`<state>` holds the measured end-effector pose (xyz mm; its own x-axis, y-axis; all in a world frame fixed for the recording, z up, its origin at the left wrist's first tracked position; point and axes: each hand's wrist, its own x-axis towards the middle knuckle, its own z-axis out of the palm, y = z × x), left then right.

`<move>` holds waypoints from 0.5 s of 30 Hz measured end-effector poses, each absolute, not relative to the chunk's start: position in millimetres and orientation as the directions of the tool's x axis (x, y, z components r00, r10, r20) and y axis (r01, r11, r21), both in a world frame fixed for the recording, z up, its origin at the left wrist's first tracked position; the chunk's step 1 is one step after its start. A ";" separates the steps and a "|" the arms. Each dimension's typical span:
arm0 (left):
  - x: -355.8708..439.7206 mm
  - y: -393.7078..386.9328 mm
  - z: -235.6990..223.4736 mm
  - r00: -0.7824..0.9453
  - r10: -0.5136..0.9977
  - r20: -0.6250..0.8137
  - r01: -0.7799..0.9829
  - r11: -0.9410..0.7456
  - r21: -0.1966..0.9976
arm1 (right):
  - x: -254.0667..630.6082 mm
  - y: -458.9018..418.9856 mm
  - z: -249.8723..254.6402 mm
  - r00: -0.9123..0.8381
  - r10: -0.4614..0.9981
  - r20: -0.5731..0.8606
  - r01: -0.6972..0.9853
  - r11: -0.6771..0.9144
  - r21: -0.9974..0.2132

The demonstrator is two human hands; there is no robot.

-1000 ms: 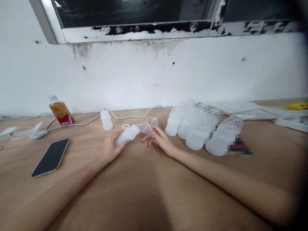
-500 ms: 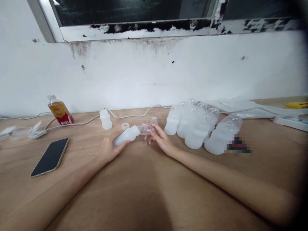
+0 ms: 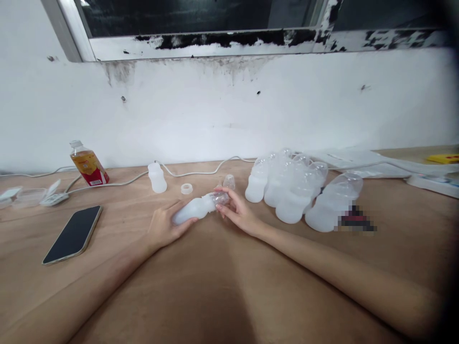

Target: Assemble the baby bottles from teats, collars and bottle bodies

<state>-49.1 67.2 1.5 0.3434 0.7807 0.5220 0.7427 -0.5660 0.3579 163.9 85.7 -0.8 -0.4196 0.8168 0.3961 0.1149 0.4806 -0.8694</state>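
A frosted white baby bottle [image 3: 193, 210] lies tilted over the table, its base in my left hand [image 3: 165, 223], which is closed around it. At its neck end is a clear cap [image 3: 220, 199], gripped between the fingers of my right hand [image 3: 236, 212]. The cap sits against the bottle's neck; whether it is fully seated I cannot tell. Just behind the bottle lies a white ring [image 3: 186, 188]. Another clear cap [image 3: 229, 181] stands beyond my right fingers. One bottle without a cap [image 3: 157, 177] stands upright farther back on the left.
Several capped bottles [image 3: 290, 205] stand grouped on the right. A phone [image 3: 73, 234] lies at left, with a drink bottle [image 3: 89, 165] behind it. A white cable [image 3: 208, 173] runs along the back near plastic bags [image 3: 358, 160]. A power strip [image 3: 433, 184] is at far right.
The clear cap and the bottle's neck have come closer together, now meeting. The bottle has shifted slightly right and toward me, and my right fingers have closed more around the cap.
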 end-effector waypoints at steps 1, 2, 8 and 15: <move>-49.0 67.1 0.8 0.338 0.780 0.526 0.739 -0.566 0.365 | 163.5 85.5 -0.5 -0.425 0.815 0.393 0.119 0.481 -0.869; -48.8 67.0 0.1 0.333 0.781 0.528 0.736 -0.565 0.372 | 163.4 85.3 -0.1 -0.433 0.813 0.388 0.129 0.482 -0.866; -45.4 63.4 -0.9 0.305 0.808 0.504 0.708 -0.546 0.448 | 167.1 82.0 3.8 -0.482 0.799 0.360 0.223 0.509 -0.831; -35.4 52.1 12.9 0.288 0.914 0.285 0.530 -0.401 0.748 | 171.5 81.7 8.7 -0.538 0.748 0.389 0.215 0.567 -0.795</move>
